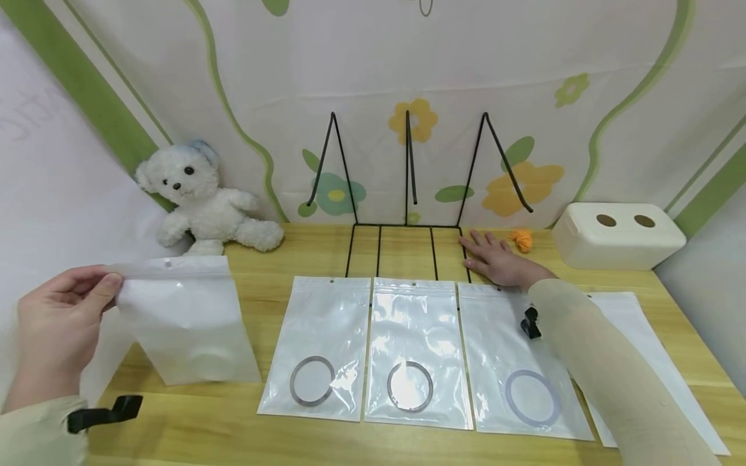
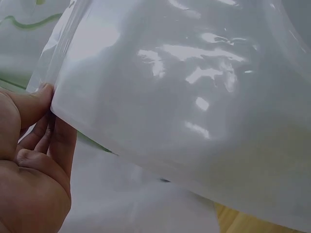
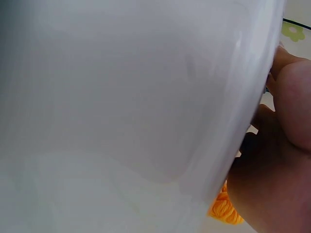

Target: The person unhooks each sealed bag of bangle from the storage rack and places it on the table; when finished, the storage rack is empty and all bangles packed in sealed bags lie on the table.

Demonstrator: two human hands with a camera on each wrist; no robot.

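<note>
At the far left, my left hand (image 1: 64, 323) pinches the top corner of a white zip bag (image 1: 186, 323) between thumb and fingers. The bag hangs tilted over the table, and its glossy side fills much of the left wrist view. My right hand (image 1: 495, 260) rests with fingers spread at the right edge of a black wire rack (image 1: 408, 225). Beneath its wrist lies a zip bag (image 1: 495, 349) with a pale lilac ring. Two more zip bags (image 1: 311, 323) with greyish rings lie to its left. Another bag (image 1: 635, 349) is partly hidden by my right forearm.
A white teddy bear (image 1: 198, 200) sits at the back left. Near my right hand lies an orange yarn bundle (image 1: 522, 240), beside a cream box (image 1: 618, 236) with two holes. Rack prongs (image 1: 486, 116) rise before the floral backdrop. A white surface covers most of the right wrist view.
</note>
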